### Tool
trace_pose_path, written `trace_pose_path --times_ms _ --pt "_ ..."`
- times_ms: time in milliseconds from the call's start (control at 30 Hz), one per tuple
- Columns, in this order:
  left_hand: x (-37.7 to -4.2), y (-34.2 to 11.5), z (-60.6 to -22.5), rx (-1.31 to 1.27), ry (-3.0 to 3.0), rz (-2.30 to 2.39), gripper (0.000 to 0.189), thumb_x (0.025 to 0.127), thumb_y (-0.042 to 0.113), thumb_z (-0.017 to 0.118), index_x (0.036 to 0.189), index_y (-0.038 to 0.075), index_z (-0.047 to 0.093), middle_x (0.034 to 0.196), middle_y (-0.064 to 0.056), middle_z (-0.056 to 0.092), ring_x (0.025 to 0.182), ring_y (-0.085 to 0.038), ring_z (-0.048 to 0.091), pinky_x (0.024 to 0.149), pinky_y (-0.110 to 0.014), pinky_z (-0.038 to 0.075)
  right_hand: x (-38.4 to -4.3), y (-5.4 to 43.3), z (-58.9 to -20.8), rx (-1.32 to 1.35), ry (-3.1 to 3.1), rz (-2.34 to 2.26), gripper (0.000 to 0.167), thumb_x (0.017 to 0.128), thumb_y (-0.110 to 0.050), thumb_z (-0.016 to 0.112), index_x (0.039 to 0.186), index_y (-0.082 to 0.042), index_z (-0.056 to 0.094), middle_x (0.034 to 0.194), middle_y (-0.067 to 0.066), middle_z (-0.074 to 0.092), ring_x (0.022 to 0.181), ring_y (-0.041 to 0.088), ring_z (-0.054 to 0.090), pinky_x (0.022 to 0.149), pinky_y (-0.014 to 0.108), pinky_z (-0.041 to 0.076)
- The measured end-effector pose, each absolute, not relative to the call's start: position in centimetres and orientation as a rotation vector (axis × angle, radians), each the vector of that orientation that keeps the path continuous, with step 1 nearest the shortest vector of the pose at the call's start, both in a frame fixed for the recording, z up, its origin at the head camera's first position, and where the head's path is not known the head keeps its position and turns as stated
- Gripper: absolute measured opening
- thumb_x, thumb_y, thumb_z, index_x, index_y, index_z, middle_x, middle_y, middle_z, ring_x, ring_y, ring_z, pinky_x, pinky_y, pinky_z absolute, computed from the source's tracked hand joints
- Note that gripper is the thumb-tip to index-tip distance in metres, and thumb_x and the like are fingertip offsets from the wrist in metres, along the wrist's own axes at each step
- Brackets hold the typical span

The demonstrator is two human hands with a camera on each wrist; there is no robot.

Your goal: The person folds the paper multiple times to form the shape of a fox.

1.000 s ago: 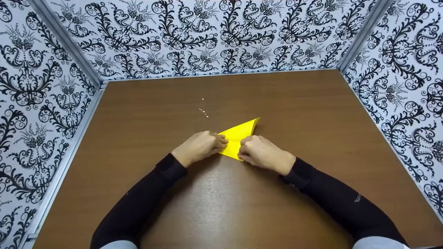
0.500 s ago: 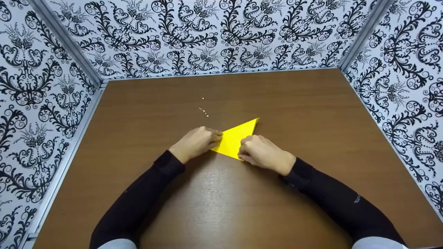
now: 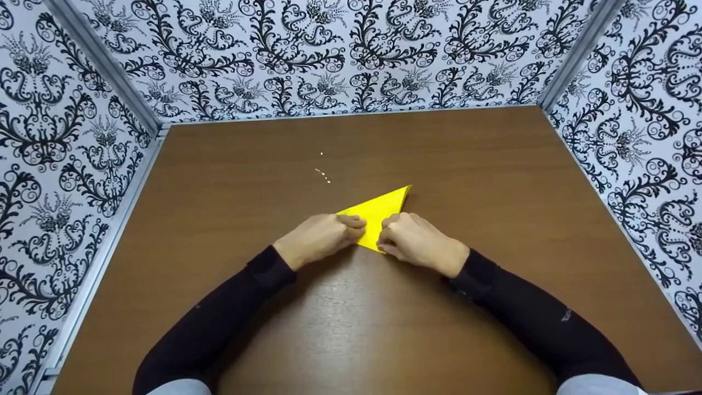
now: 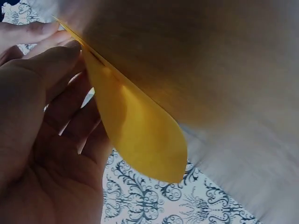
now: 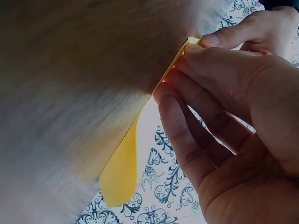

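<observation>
A folded sheet of yellow paper [image 3: 378, 211] lies on the brown table, its pointed corner aimed toward the back right. From above, my left hand [image 3: 326, 233] rests on its left part with the fingers laid across the sheet. The left wrist view shows the paper [image 4: 145, 130] bulging in a rounded, unpressed loop beside those fingers, thumb tip right at its edge. My right hand [image 3: 419, 241] pinches the near right corner between thumb and curled fingers. In the right wrist view the paper [image 5: 120, 172] appears nearly edge-on, its loop rising past the fingertips.
Small pale specks [image 3: 323, 175] mark the brown table [image 3: 230, 181] beyond the paper. Patterned black-and-white walls [image 3: 340, 60] stand at the back and both sides, framed by grey metal rails [image 3: 107, 71].
My left hand slid left along the paper, then back to the right, now covering more of it. The right hand and the paper stayed in place.
</observation>
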State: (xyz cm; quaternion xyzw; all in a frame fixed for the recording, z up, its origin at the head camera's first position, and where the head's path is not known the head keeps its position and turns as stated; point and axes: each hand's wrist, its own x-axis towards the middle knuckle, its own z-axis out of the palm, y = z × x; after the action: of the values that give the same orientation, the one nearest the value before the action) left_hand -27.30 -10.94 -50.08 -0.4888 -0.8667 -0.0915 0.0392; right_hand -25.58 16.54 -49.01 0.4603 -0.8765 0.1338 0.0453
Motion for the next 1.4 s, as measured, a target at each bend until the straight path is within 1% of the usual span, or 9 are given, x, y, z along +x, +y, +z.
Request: trace_pose_path --times_ms 100,167,233,367,600,900,1067,1267,1400 --pt "-27.4 -11.1 -50.1 -1.445 -2.681 -0.261 0.024 0.119 0.016 0.070 0.137 0.016 0.085 0.151 -0.006 0.081 0.133 -0.026 0.082 0.097 -0.044 0.073 -25.6 16.5 -49.0 1.403 -2.690 0.410 0.019 0.101 -0.008 0.090 0.084 -0.009 0.083 0.076 0.002 0.060 0.070 0.014 0.054 0.068 0.032 0.055" --pt "-27.5 -11.2 -50.1 -1.431 -2.685 -0.250 0.025 0.119 0.016 0.070 0.139 0.015 0.085 0.151 -0.008 0.081 0.130 -0.029 0.084 0.093 -0.045 0.073 -25.6 16.5 -49.0 1.400 -2.698 0.419 0.019 0.102 -0.007 0.090 0.084 -0.009 0.083 0.076 0.002 0.061 0.070 0.015 0.056 0.068 0.032 0.056" --pt "-27.6 -11.3 -50.0 -1.418 -2.690 -0.238 0.026 0.118 0.016 0.070 0.140 0.013 0.084 0.152 -0.009 0.080 0.130 -0.031 0.084 0.094 -0.046 0.073 -25.6 16.5 -49.0 1.395 -2.701 0.427 0.019 0.102 -0.007 0.089 0.084 -0.010 0.082 0.076 0.002 0.061 0.071 0.015 0.058 0.068 0.032 0.057" --pt "-27.7 -11.4 -49.8 -1.390 -2.703 -0.214 0.029 0.117 0.017 0.071 0.142 0.009 0.083 0.153 -0.013 0.079 0.136 -0.033 0.081 0.099 -0.047 0.072 -25.6 16.5 -49.1 1.389 -2.704 0.444 0.019 0.102 -0.007 0.090 0.085 -0.009 0.083 0.076 0.001 0.060 0.071 0.014 0.057 0.068 0.032 0.056" --pt "-28.0 -11.5 -49.8 -1.403 -2.718 -0.190 0.029 0.116 0.017 0.073 0.143 0.011 0.083 0.152 -0.013 0.079 0.139 -0.032 0.080 0.102 -0.048 0.071 -25.5 16.5 -49.0 1.400 -2.701 0.431 0.019 0.102 -0.008 0.089 0.085 -0.009 0.083 0.076 0.002 0.059 0.070 0.014 0.055 0.067 0.032 0.056" --pt "-28.8 -12.5 -49.9 -1.409 -2.696 -0.238 0.026 0.116 0.013 0.072 0.138 0.006 0.085 0.149 -0.016 0.080 0.139 -0.035 0.080 0.109 -0.049 0.069 -25.7 16.5 -49.1 1.389 -2.700 0.416 0.017 0.103 -0.011 0.090 0.087 -0.008 0.084 0.076 0.003 0.062 0.070 0.016 0.057 0.068 0.033 0.057" --pt "-28.9 -13.1 -49.8 -1.408 -2.690 -0.232 0.026 0.114 0.012 0.075 0.138 0.005 0.085 0.147 -0.017 0.081 0.138 -0.036 0.080 0.110 -0.049 0.068 -25.6 16.5 -49.2 1.388 -2.703 0.412 0.017 0.103 -0.012 0.090 0.088 -0.009 0.085 0.077 0.003 0.064 0.070 0.014 0.056 0.068 0.032 0.056" --pt "-28.8 -13.8 -49.7 -1.386 -2.618 -0.080 0.024 0.111 0.006 0.077 0.133 0.006 0.086 0.142 -0.014 0.084 0.128 -0.030 0.085 0.100 -0.044 0.072 -25.4 16.5 -49.0 1.394 -2.683 0.430 0.016 0.102 -0.010 0.091 0.088 -0.008 0.084 0.077 0.003 0.063 0.070 0.014 0.057 0.068 0.029 0.056" --pt "-28.7 -15.0 -49.8 -1.361 -2.576 -0.052 0.021 0.110 0.005 0.079 0.129 0.007 0.088 0.137 -0.012 0.087 0.121 -0.027 0.087 0.092 -0.042 0.073 -25.5 16.5 -49.0 1.398 -2.674 0.432 0.015 0.102 -0.009 0.091 0.088 -0.008 0.085 0.079 0.004 0.066 0.071 0.015 0.059 0.069 0.031 0.058"
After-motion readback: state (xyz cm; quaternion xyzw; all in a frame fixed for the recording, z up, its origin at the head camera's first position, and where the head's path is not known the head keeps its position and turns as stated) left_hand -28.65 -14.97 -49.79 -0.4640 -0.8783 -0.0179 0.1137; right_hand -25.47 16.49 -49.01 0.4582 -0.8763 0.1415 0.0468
